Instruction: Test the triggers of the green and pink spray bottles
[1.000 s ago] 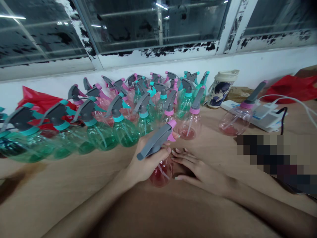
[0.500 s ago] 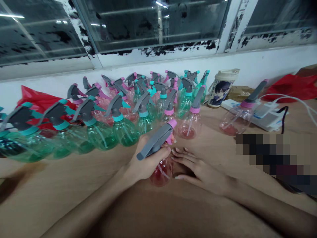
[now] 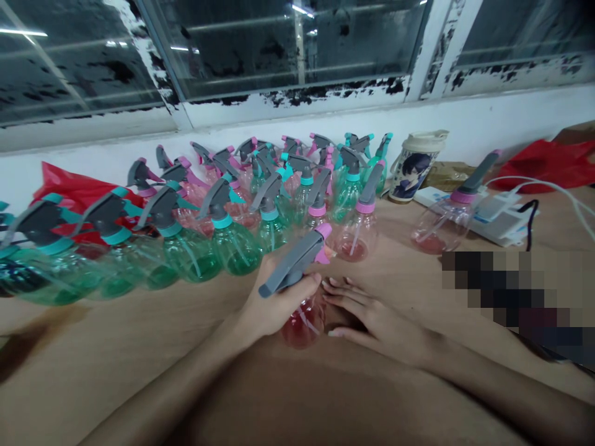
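A pink see-through spray bottle (image 3: 304, 325) with a grey and pink trigger head stands on the table before me. My left hand (image 3: 274, 297) is wrapped round its neck, just under the head, and hides the collar. The grey back of the head points toward me and the pink nozzle points away. Beside the bottle's right side, my right hand (image 3: 367, 313) rests on the table with its fingers stretched out. Its fingertips come close to the bottle; whether they touch it I cannot tell.
Green spray bottles (image 3: 237, 248) line the left and middle, with pink ones behind. A pink bottle (image 3: 356, 238) stands just beyond my hands, another (image 3: 441, 229) farther right. A printed cup (image 3: 413, 167), white power strip (image 3: 502, 223) and red bags (image 3: 548, 166) lie along the wall.
The trigger on the held bottle's head sits slightly differently, and a left fingertip shows farther out by the pink trigger. My right hand has stayed in place.
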`<state>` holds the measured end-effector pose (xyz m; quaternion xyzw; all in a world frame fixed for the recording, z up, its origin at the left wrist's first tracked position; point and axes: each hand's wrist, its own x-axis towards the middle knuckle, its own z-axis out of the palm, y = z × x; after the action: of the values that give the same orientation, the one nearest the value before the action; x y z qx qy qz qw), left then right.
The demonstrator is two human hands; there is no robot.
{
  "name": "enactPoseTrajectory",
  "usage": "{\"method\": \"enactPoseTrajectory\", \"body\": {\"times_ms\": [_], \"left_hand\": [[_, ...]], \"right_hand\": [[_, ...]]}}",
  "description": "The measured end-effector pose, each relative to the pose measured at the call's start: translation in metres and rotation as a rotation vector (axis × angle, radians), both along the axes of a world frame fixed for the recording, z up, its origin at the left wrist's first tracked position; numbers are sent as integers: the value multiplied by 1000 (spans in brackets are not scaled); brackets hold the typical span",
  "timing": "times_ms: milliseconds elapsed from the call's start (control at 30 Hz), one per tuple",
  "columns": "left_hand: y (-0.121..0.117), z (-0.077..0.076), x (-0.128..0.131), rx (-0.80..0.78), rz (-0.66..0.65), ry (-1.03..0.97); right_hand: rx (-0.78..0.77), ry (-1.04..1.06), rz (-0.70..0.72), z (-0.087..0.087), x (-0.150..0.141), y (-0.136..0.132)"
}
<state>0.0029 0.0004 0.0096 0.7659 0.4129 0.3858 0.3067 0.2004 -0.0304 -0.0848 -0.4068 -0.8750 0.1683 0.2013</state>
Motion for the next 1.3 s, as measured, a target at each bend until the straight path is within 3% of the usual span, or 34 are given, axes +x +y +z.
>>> {"method": "enactPoseTrajectory", "body": {"times_ms": [100, 333, 533, 767, 900, 1133, 1300], "left_hand": [[1, 2, 3, 34, -60, -22], [1, 2, 3, 72, -28, 86], [-1, 1, 3, 51, -46, 63], [-17, 2, 13, 21, -37, 5], [-26, 0, 29, -23, -86, -10], [-34, 5, 52, -55, -228, 0], [-33, -16, 53, -56, -269, 109]], "right_hand": [[-9, 8, 0, 0, 0, 0], [-46, 32, 9, 5, 0, -1], [-143, 218, -83, 20, -12, -14], [-56, 417, -140, 46, -38, -34], [53, 423, -187, 52, -42, -38], [17, 339, -298, 57, -13, -48], [103, 223, -404, 61, 35, -50]]}}
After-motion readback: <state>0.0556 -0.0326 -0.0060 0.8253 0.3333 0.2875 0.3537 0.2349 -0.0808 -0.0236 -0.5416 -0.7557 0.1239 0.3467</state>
